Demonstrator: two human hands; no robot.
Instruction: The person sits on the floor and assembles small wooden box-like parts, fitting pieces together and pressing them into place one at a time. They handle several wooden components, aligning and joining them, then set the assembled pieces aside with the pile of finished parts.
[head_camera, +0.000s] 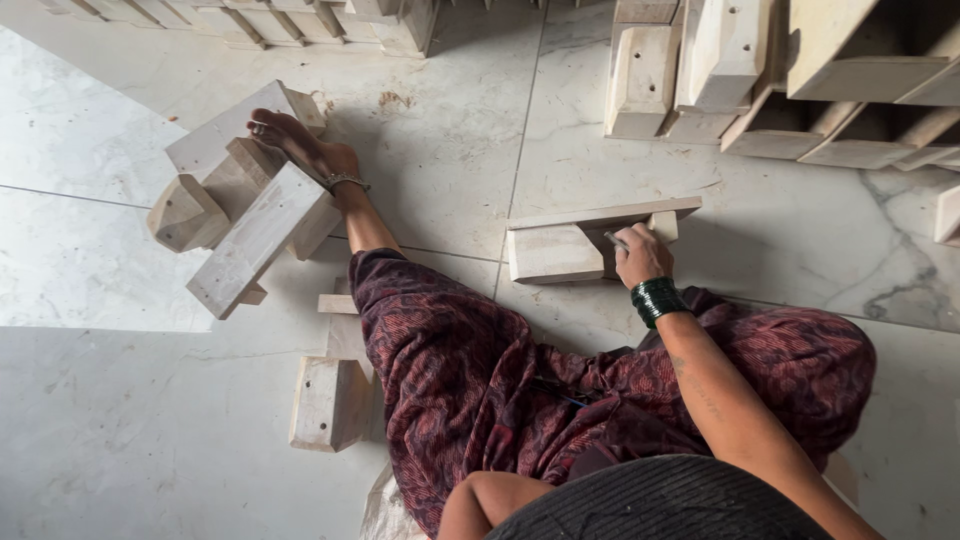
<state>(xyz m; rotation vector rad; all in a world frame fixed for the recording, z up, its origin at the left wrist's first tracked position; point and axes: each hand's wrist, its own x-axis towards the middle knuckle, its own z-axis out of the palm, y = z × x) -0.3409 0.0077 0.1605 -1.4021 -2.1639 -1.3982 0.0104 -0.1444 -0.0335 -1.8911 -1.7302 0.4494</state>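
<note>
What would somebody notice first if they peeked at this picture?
Probably the right hand with green bangles, pressing a small grey thing, too small to tell, against a pale wooden piece on the marble floor. Next, the bare foot resting on a wooden frame at the left. More wooden pieces are stacked at the top right.

The floor (120, 430) is showing pale grey-white marble with thin darker veins, and the wooden piece (560, 245) under the right hand (640, 255) is looking light cream, like the other wooden pieces (250, 210) near the foot (300, 145), which are all staying pale beige with some brownish edges. The trousers (480, 380) are wearing a dark maroon colour with a fine black pattern of small lines, and the bangles (657, 298) on the right wrist are shining deep green. The top (660, 500) is appearing dark grey with thin ribbed stripes.
</note>
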